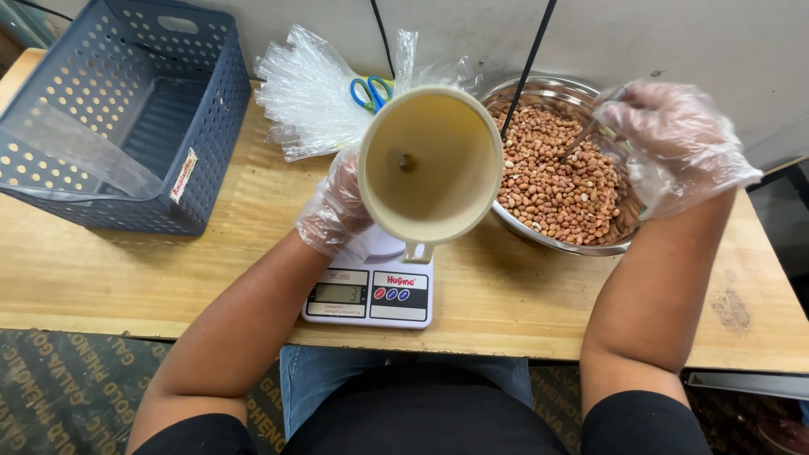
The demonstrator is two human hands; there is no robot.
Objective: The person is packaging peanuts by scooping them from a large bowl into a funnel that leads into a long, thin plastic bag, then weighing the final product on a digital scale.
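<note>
Wooden table, centre frame: left hand grips funnel over scale; right hand clasps spoon in peanuts.

A cream plastic funnel is being held by the gloved left hand, which is wrapping around its lower left side. The funnel is tilting its wide round mouth up toward the camera, with the small dark spout hole showing at the bottom and a little hanging tab pointing down, just right of that grip. It is hovering over a white kitchen scale. A metal spoon is being pinched by the gloved right hand, its handle slanting down and left from the fingers into the peanuts, which are filling a steel bowl just below that grip.
</note>
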